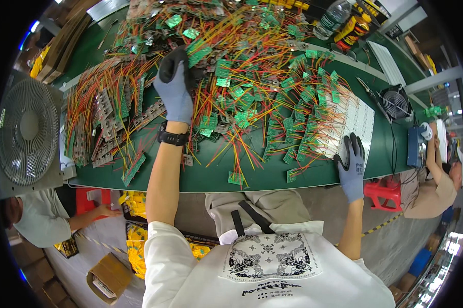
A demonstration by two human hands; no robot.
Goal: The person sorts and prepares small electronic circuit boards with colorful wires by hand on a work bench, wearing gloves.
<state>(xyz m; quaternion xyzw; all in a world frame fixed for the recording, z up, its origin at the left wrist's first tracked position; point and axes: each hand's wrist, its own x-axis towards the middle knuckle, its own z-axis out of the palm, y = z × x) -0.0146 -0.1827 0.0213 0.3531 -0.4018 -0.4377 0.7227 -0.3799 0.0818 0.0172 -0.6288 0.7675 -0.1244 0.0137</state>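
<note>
My left hand (175, 84), in a grey-blue glove with black palm coating, reaches over the heap of wired boards. Its fingers are closed at the edge of a small green circuit board (198, 55), with yellow and red wires running off beyond it; the fingertips are partly hidden. My right hand (351, 167), gloved alike, rests with fingers stretched out on the near right corner of a white perforated panel (358, 120). Rows of green boards with red and yellow wires (308, 136) lie along that panel's left side. A single wired board (235, 177) lies near the table's front edge.
A large fan (28, 131) stands at the left. Towards the back right are a clear bottle (334, 19), a yellow-and-black bottle (353, 30) and a small black fan (395, 101). A soldering-iron-like tool (366, 87) lies nearby. Other people (429, 187) sit at both sides.
</note>
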